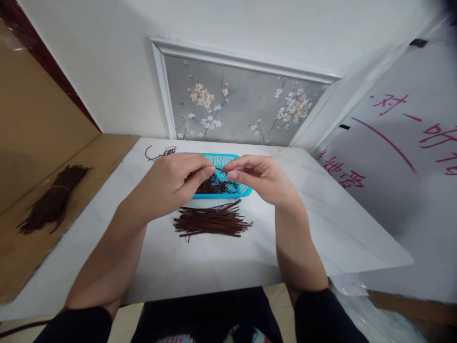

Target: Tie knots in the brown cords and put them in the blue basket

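Note:
Both my hands are raised over a blue plastic basket (244, 191) with perforated sides. A short piece of thin dark brown cord (221, 169) spans the small gap between my fingertips. My left hand (178, 176) pinches one end between thumb and forefinger. My right hand (259, 175) has thumb and forefinger closed around the other end, its remaining fingers curled loosely. Inside the basket lie tangled, knotted-looking brown cords (214, 186), partly hidden by my left hand. In front of the basket, a pile of straight brown cords (213, 219) lies crosswise on the white table.
On a brown board (107, 157) at the left rests a tied bundle of brown cords (53, 197). A few loose curly cords (166, 152) lie behind my left hand. A framed floral panel (235, 100) stands at the back, and a whiteboard (392, 166) with red writing at the right.

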Available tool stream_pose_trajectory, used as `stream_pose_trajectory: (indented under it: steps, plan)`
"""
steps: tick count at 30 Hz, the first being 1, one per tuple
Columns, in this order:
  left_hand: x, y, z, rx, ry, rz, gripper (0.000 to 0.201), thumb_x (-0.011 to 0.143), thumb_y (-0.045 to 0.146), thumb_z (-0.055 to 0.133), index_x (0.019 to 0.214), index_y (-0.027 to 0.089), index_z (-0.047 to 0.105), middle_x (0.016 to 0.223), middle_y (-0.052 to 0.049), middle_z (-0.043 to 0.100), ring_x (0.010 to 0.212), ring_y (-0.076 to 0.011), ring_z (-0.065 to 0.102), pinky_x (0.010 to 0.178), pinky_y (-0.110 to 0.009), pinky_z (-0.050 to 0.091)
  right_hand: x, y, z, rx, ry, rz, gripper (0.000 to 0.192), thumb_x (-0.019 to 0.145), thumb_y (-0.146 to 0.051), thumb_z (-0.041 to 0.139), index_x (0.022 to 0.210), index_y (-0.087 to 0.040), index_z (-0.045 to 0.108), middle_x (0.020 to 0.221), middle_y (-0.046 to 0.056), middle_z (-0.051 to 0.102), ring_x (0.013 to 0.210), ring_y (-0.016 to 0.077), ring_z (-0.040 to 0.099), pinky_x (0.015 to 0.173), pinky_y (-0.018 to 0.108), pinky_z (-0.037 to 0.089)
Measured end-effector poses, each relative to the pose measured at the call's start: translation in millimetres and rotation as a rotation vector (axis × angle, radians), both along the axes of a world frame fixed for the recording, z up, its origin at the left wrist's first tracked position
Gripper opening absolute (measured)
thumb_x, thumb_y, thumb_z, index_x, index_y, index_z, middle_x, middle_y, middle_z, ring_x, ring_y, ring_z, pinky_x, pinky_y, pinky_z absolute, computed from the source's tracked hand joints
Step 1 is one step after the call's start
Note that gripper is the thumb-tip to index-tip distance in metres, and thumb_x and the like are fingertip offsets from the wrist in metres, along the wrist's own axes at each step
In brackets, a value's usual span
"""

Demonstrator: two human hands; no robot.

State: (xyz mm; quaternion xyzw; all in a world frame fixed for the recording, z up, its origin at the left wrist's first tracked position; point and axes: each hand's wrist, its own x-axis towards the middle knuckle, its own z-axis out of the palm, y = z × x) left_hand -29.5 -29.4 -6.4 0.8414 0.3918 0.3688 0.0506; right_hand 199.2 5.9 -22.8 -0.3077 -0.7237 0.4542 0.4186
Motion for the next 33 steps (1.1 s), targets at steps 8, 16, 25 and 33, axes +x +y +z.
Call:
stream_pose_trajectory:
  steps: [8,16,25,33]
  plan:
    - [-20.7,12.1,2.6,-0.504,-0.29,-0.125,0.027,0.093,0.046,0.058,0.093,0.023,0.071,0.077,-0.003,0.074,0.074,-0.017,0.069,0.068,-0.027,0.048,10.8,11.6,0.8,-0.093,0.056,0.099,0.023,0.085,-0.041,0.071,0.082,-0.019,0.069,0.077,0.0,0.062,0.071,0.0114,0.053,0.063,0.025,0.04]
    - [10.0,23.0,-9.6,-0.681,-1.098,-0.427,0.016,0.079,0.033,0.076,0.074,0.018,0.073,0.117,-0.007,0.072,0.098,-0.0204,0.07,0.076,-0.027,0.055,-24.5,16.5,-16.2,-0.495,0.541,0.334,0.019,0.078,-0.034,0.077,0.076,-0.019,0.065,0.084,0.001,0.06,0.081,0.0135,0.06,0.066,0.024,0.047]
    - [35.3,19.3,-19.3,-0.604,-1.379,-0.352,0.015,0.077,0.032,0.079,0.076,0.018,0.073,0.087,0.0,0.075,0.077,-0.0117,0.071,0.069,-0.022,0.054,-38.0,9.8,-18.7,-0.563,0.787,0.29,0.013,0.085,-0.029,0.063,0.075,-0.02,0.061,0.089,0.002,0.061,0.075,0.0125,0.056,0.057,0.024,0.042]
    - [46.0,14.9,-25.1,-0.375,-1.281,-0.272,0.016,0.073,0.036,0.081,0.072,0.023,0.073,0.078,0.0,0.074,0.078,-0.013,0.07,0.072,-0.026,0.055,-47.2,0.1,-17.8,-0.351,0.717,0.118,0.03,0.075,-0.056,0.071,0.083,-0.028,0.064,0.103,0.002,0.067,0.079,0.017,0.056,0.056,0.029,0.043]
